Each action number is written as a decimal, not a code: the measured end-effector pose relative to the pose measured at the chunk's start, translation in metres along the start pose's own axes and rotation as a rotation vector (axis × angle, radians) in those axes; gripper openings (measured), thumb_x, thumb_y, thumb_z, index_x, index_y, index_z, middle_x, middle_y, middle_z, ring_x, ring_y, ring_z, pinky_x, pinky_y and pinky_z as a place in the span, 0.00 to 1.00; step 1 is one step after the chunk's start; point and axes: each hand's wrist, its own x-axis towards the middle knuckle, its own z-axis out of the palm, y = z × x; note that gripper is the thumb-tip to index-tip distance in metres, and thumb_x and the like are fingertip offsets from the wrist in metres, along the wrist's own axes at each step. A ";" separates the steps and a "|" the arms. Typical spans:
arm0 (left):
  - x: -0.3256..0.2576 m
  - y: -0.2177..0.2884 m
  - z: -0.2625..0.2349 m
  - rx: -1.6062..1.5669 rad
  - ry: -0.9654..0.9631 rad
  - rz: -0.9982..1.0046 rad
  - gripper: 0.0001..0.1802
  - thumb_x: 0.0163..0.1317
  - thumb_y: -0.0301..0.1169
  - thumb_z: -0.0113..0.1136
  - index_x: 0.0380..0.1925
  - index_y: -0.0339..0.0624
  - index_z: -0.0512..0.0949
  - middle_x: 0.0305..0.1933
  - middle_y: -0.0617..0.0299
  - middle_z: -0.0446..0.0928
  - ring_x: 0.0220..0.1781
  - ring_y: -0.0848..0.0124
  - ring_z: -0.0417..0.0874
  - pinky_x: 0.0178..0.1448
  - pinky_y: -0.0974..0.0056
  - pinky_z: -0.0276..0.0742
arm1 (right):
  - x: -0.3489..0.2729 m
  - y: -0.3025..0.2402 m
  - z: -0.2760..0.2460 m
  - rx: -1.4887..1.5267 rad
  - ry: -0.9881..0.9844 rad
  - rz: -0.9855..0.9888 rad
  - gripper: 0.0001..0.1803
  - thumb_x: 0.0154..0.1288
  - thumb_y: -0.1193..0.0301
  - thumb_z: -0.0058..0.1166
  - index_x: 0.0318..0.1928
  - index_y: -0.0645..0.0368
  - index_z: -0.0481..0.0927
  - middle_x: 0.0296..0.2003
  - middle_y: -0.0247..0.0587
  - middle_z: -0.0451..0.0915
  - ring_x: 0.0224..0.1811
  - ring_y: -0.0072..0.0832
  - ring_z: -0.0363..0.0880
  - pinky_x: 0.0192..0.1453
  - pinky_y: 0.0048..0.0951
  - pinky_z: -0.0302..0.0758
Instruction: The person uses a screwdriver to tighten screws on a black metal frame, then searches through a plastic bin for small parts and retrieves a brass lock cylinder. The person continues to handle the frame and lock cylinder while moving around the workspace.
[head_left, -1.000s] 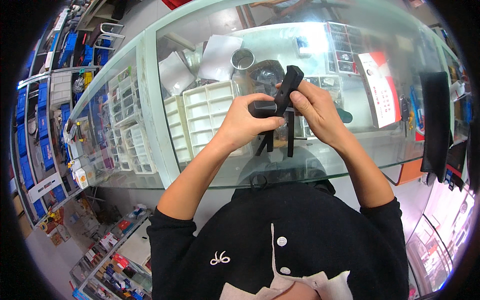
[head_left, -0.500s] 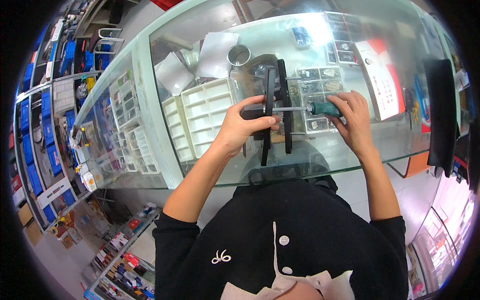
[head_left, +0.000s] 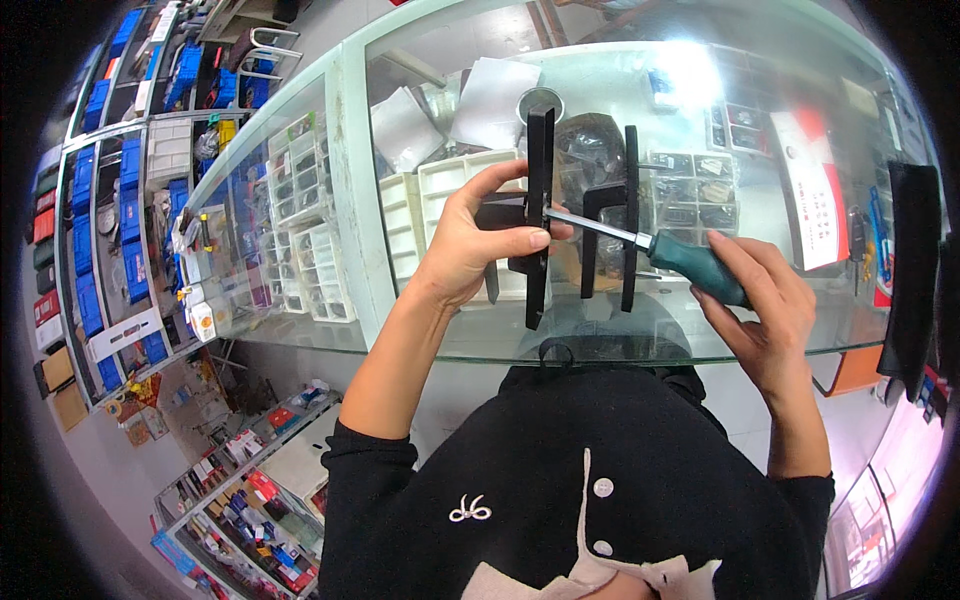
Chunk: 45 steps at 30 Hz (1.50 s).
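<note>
Person wears a black knit top [head_left: 560, 470], thick, slightly fuzzy fabric. Long sleeves, both pushed up twd the elbows; left sleeve [head_left: 365, 455] ends in a bunched cuff, right sleeve [head_left: 800, 485] likewise, so forearms are bare below. Small white bow-shaped emblem [head_left: 470, 510] stitched on the chest, left of the button line. Two round white buttons [head_left: 601, 487] run down the front, one just below the other, right of the emblem. Pale cream/beige collar or under-layer [head_left: 590, 582] shows below the lower button, w/ a thin light seam running up to the upper button. Left hand [head_left: 470, 245] and right hand [head_left: 765, 305] bare: no gloves, rings or watch visible.
</note>
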 end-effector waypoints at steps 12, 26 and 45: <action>-0.006 0.022 -0.005 0.098 -0.107 0.026 0.23 0.44 0.25 0.65 0.42 0.29 0.72 0.38 0.51 0.78 0.40 0.65 0.81 0.47 0.66 0.77 | 0.004 -0.009 0.002 0.282 -0.041 0.239 0.19 0.42 0.78 0.61 0.40 0.66 0.76 0.33 0.44 0.77 0.34 0.29 0.75 0.39 0.24 0.70; -0.007 0.033 -0.006 0.341 -0.236 0.072 0.21 0.43 0.30 0.67 0.39 0.35 0.74 0.33 0.56 0.78 0.38 0.67 0.82 0.45 0.67 0.77 | 0.002 -0.002 -0.006 0.312 -0.078 0.287 0.20 0.42 0.73 0.61 0.40 0.66 0.77 0.31 0.42 0.76 0.35 0.27 0.74 0.40 0.23 0.68; -0.017 0.022 0.004 -0.080 -0.197 -0.002 0.24 0.45 0.35 0.65 0.40 0.32 0.70 0.30 0.52 0.76 0.31 0.65 0.81 0.36 0.62 0.81 | 0.015 -0.009 -0.021 -0.006 -0.073 -0.013 0.24 0.39 0.79 0.64 0.42 0.63 0.76 0.35 0.44 0.75 0.37 0.31 0.74 0.40 0.26 0.71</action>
